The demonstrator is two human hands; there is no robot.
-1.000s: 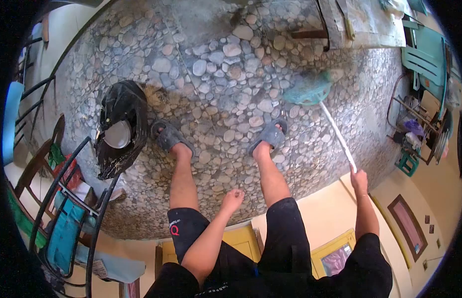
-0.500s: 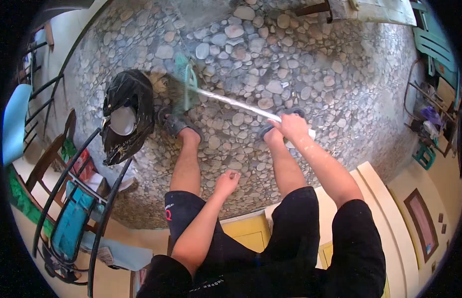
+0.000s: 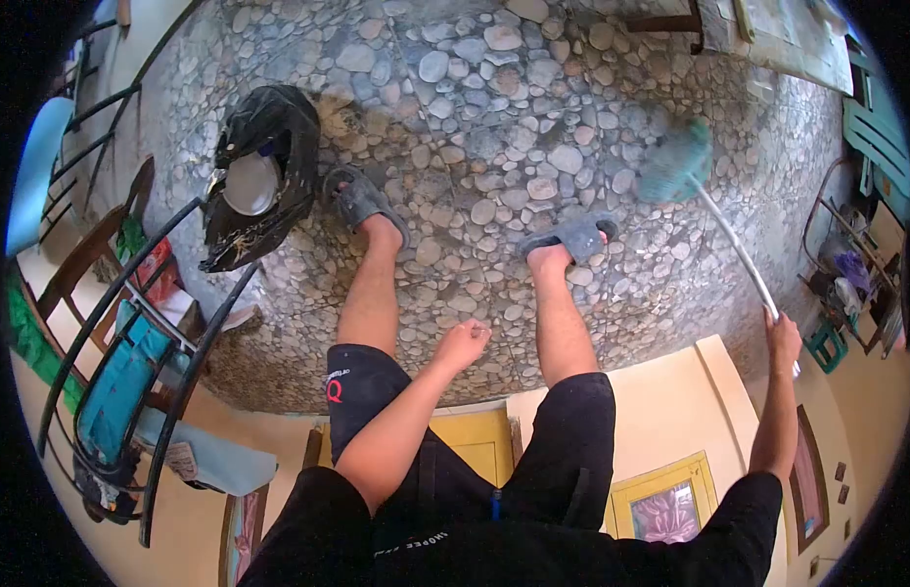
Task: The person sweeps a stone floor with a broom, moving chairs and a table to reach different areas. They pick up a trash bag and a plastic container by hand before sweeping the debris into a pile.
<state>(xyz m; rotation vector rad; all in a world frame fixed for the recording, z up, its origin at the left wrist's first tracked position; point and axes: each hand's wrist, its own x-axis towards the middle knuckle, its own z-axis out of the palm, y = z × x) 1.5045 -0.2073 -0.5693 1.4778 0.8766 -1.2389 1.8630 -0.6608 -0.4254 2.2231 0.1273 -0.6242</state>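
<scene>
My right hand [image 3: 784, 339] is wrapped around the white handle of a broom [image 3: 737, 240], out at the right with the arm stretched. The broom's green head [image 3: 678, 164], blurred by motion, is over the pebble floor ahead of my right foot. My left hand [image 3: 462, 344] hangs between my knees with its fingers curled in, and nothing shows in it. Left of my left foot stands an open black plastic bag [image 3: 269, 122], with a round whitish object [image 3: 250, 185] in its mouth.
Dark slippers [image 3: 367, 203] are on both my feet. A black metal-framed chair [image 3: 132, 377] is at the left. A table [image 3: 793, 44] stands at the far right, near a green plastic chair [image 3: 878, 127], a small green stool [image 3: 825, 346] and piled items. Behind me are yellow doors [image 3: 475, 442].
The broom has swung from near the black bag and my left foot across to the right. My right hand has moved right with it; my left hand has shifted slightly.
</scene>
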